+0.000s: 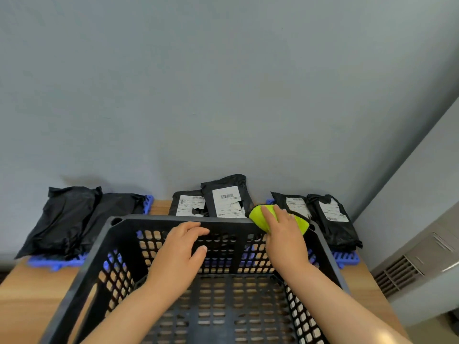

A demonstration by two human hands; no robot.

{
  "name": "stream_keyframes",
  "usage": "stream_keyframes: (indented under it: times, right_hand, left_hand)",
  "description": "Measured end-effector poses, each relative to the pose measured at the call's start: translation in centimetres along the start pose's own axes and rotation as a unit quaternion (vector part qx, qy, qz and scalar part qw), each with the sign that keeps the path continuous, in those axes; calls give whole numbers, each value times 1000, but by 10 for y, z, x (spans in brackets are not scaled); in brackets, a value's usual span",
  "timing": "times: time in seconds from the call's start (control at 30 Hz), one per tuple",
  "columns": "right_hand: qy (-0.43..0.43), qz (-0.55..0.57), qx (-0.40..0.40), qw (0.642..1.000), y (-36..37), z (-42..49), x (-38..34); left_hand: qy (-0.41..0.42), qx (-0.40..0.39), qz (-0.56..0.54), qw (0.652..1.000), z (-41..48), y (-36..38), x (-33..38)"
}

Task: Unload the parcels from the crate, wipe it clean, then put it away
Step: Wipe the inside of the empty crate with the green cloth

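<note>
A black perforated crate (159, 219) stands on the wooden table right in front of me, with nothing inside it. My left hand (178, 252) grips the crate's far wall near the middle, fingers over the rim and thumb inside. My right hand (283, 234) presses a yellow-green cloth (258, 216) onto the far right corner of the rim, fingers laid over the cloth. Behind the crate, black parcels lean against the wall: two unlabelled ones (69, 219) at the left, two labelled ones (223, 197) in the middle, two more (332, 219) at the right.
The parcels rest on blue plastic slatted mats (57, 263) along the back of the wooden table (29, 294). A grey wall rises right behind them. At the right, beyond the table's edge, stands a grey unit with a vent grille (397, 274).
</note>
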State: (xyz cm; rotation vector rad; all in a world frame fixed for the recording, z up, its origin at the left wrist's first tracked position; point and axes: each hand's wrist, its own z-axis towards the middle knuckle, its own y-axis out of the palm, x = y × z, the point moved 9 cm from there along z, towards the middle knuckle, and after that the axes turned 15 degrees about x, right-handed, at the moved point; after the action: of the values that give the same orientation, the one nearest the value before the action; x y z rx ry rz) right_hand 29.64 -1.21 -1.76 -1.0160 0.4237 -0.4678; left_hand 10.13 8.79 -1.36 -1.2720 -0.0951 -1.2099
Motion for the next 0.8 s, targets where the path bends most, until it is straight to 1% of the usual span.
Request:
stream_keyframes:
  times: [0.1, 0.2, 0.37, 0.57, 0.73, 0.8]
  right_hand:
    - [-27, 5, 13, 1000, 10, 0, -38]
    - [-49, 6, 52, 997, 14, 2, -72]
    - [-87, 31, 53, 994, 25, 3, -132]
    - [-118, 68, 66, 988, 33, 2, -193]
    - [-146, 113, 74, 980, 39, 0, -238]
    - [-145, 127, 82, 978, 41, 0, -246]
  left_hand:
    - [-9, 1, 15, 1000, -4, -15, -18]
    - [-11, 7, 29, 1000, -6, -32, -33]
    - [-16, 43, 56, 997, -5, -67, -61]
    - [-45, 88, 86, 991, -6, -106, -95]
    - [-58, 121, 92, 987, -10, -132, -115]
    - [-59, 129, 91, 986, -10, -137, -117]
